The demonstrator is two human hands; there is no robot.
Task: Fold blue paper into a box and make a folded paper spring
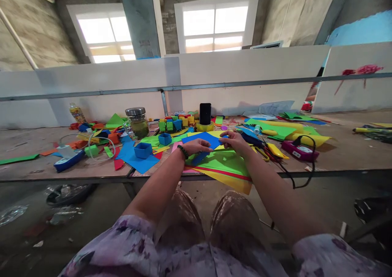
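While blue paper lies between the hands, above a green sheet, the right hand pinches its edge with thumb and fingertips together. The left hand curls over it, but I cannot tell whether those fingers grip. Beyond stands a black phone; leftward, a blue open box and a lidded jar.

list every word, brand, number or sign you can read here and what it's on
None can be read with certainty.
Yellow bottle: label print too small and blurred.
Pillar between the windows: faint marks, too blurred to tell if they are writing.
Blue and white device: marks on top too small to read.
Magenta device: marks on its pale top too small to read.
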